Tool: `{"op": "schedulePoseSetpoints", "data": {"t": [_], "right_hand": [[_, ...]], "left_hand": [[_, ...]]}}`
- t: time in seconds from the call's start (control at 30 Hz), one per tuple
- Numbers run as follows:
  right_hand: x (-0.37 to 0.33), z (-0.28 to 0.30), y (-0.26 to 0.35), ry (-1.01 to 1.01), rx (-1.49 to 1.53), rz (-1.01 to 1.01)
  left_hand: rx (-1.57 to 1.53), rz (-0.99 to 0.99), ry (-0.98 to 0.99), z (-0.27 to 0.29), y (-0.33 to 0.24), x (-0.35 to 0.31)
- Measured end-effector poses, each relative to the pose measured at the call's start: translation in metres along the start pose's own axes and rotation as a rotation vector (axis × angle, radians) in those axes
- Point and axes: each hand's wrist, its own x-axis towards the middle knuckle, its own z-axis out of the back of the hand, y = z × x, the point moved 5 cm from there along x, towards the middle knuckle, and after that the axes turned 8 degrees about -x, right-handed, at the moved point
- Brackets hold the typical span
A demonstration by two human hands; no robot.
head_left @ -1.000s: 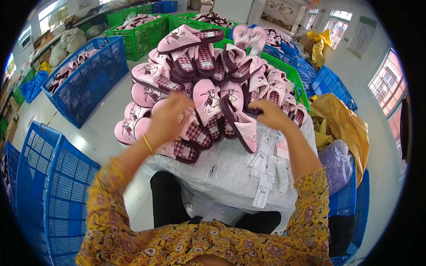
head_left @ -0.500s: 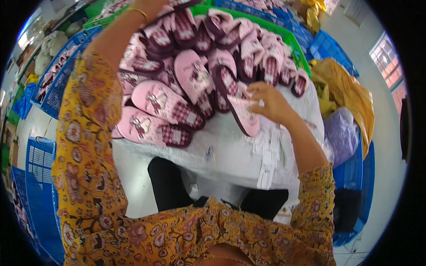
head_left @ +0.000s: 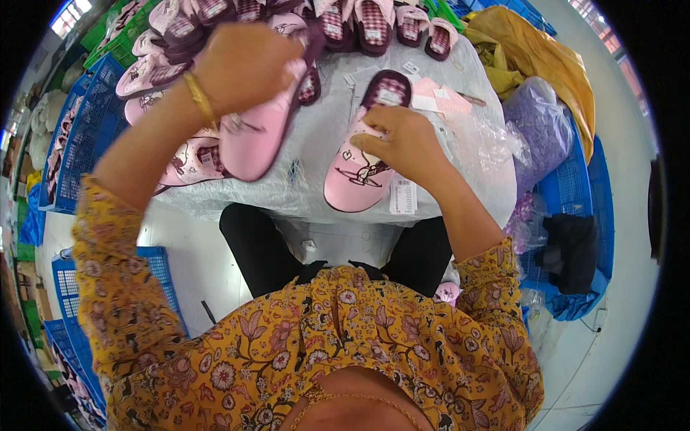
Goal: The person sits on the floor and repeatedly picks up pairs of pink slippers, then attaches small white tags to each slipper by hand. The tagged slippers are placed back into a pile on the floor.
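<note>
Near the table's front edge, my right hand [head_left: 405, 142] pinches the opening of a pink slipper [head_left: 352, 188]. Its toe points toward me, a dark cartoon figure decorates the upper, and the checked insole shows behind my fingers. My left hand [head_left: 251, 68], blurred by motion, is closed on another pink slipper [head_left: 253, 147] with a dark sole edge, held toe-down and tilted; my fingers hide its heel end. Below my left wrist lies a further pink slipper [head_left: 192, 162] on the white-wrapped table [head_left: 313, 179]. Several matching slippers [head_left: 374, 29] are crowded along the far side.
Paper tags [head_left: 404, 195] and pink cards [head_left: 438, 99] lie around the right-hand slipper. A blue crate [head_left: 85, 122] stands left of the table. On the right are a purple bag [head_left: 537, 126], a yellow-brown sack [head_left: 553, 65] and a blue basket [head_left: 602, 208].
My left hand has come down from the far pile and now holds a slipper near me. My right hand has brought its slipper nearer, toe toward me. The view has shifted.
</note>
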Motion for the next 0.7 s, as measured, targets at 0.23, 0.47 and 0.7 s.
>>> {"op": "schedulePoseSetpoints", "data": {"t": [0.23,0.47,0.7], "right_hand": [[0.001,-0.038,-0.016,0.049,-0.206,0.192],[-0.009,-0.037,-0.013,-0.115,0.019,0.167],[-0.050,0.037,-0.101,-0.512,0.178,-0.151]], "left_hand": [[-0.621,0.033,0.178,-0.106,-0.062,-0.005],[-1.070,0.256,0.379,-0.146,-0.064,-0.019],[-1.994,0.779,0.066,-0.134,-0.068,-0.070]]}}
